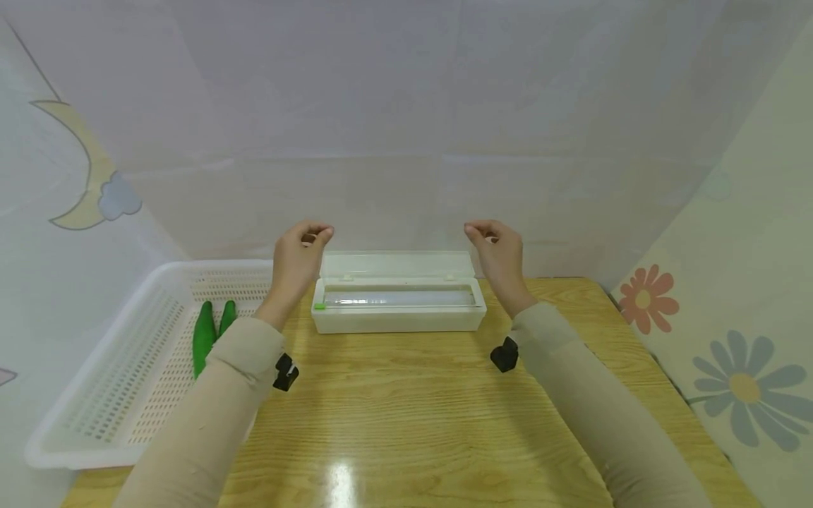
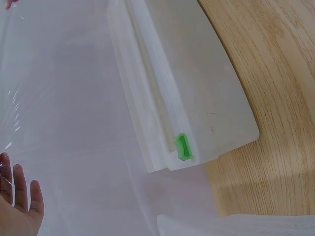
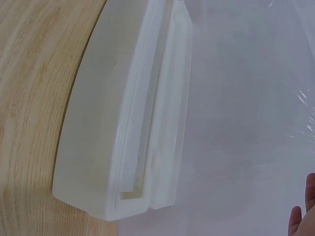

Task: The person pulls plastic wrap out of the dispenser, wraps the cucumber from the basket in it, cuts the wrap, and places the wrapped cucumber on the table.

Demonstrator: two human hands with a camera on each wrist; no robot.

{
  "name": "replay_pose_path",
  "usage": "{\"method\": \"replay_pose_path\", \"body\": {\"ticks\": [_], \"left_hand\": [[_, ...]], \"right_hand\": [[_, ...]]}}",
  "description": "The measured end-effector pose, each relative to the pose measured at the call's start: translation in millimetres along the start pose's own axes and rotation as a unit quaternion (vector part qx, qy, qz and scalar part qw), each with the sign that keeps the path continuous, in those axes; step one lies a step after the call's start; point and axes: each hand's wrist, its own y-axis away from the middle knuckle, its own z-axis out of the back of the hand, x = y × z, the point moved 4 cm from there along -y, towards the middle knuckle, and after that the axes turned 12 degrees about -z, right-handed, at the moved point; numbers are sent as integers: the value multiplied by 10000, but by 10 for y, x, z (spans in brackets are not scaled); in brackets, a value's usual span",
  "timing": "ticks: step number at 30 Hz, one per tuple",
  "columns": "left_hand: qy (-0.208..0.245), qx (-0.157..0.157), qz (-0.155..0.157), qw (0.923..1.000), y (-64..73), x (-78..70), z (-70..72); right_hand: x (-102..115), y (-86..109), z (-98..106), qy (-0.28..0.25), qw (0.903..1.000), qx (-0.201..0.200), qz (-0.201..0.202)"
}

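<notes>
A white cling film dispenser [image 1: 400, 322] sits near the back of the table with its clear lid [image 1: 396, 265] tipped up. Inside lies a roll of cling film [image 1: 400, 298], and a green slide cutter [image 1: 320, 306] is at the left end. Raised above the box's left end, my left hand [image 1: 297, 262] pinches between thumb and fingers. My right hand [image 1: 503, 262] pinches likewise above the right end. Shiny creases of clear cling film [image 2: 14, 105] show near the left fingers in the left wrist view, and similar glints appear by the right hand in its wrist view.
To the left stands a white perforated basket [image 1: 121, 339] with green cucumbers [image 1: 203, 335] in it, partly behind my left sleeve. The wooden table [image 1: 394, 409] ends at a pale wall [image 1: 394, 106] behind the dispenser. Flower-patterned covering [image 1: 743, 317] borders the right.
</notes>
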Motion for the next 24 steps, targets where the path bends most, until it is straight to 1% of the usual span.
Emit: {"method": "replay_pose_path", "body": {"ticks": [3,6,9,13,20,24], "left_hand": [[-10,-44,-55,10000,-20,-22,25],[29,-75,-43,10000,-33,-39,46],[82,-80,-13,9999,-40,-66,66],[102,-58,-84,9999,-39,-120,93],[181,-113,-139,9997,-48,-195,144],[215,-173,-188,9994,-62,-240,184]], "right_hand": [[37,-6,9,-24,10000,-35,-9],[74,-9,17,-91,9999,-65,-16],[117,-5,31,-167,9998,-66,-52],[175,-3,50,-234,9997,-77,-30],[253,-9,74,-339,9992,-149,160],[345,-6,101,-296,9991,-168,241]]}}
